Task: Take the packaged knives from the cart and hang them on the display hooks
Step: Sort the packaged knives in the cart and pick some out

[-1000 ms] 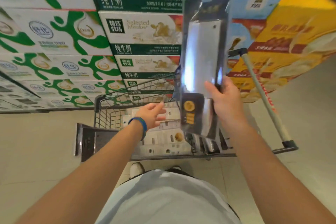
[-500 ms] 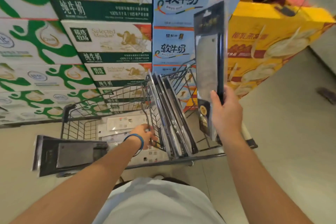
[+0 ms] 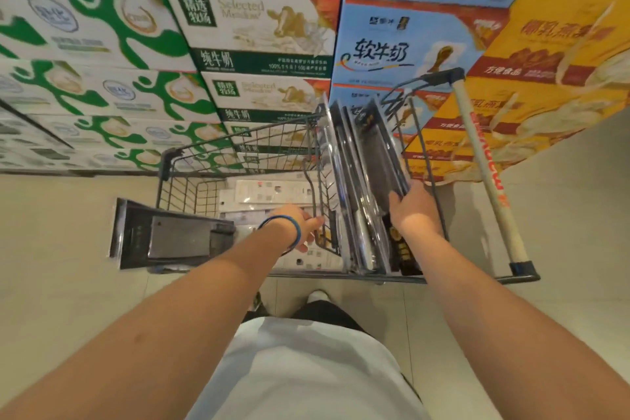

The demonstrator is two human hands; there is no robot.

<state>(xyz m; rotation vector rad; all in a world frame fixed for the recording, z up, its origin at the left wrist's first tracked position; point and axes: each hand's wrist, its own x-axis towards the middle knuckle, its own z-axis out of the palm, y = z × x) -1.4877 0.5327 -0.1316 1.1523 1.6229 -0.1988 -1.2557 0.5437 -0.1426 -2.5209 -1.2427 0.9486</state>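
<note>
Right hand [image 3: 414, 213] fingers clamped on the lower edge of the rightmost packaged knife [image 3: 381, 153], fingertips hidden behind the pack. It stands upright in the cart [image 3: 238, 136], leaning with the other packaged knives [image 3: 344, 181] in the section near the cart handle [image 3: 484, 164]. Glare on the plastic makes the pack count unclear. Left hand [image 3: 295, 225], with a blue wristband [image 3: 297, 230], is at the wire divider [image 3: 318, 181]; its fingers are mostly hidden, so I cannot tell if they grip. One flat knife pack [image 3: 177, 237] lies across the cart's left rim. White boxes [image 3: 269, 191] in the basket, labels unreadable. Milk cartons [image 3: 255, 27] stacked behind, cut off at the top.
</note>
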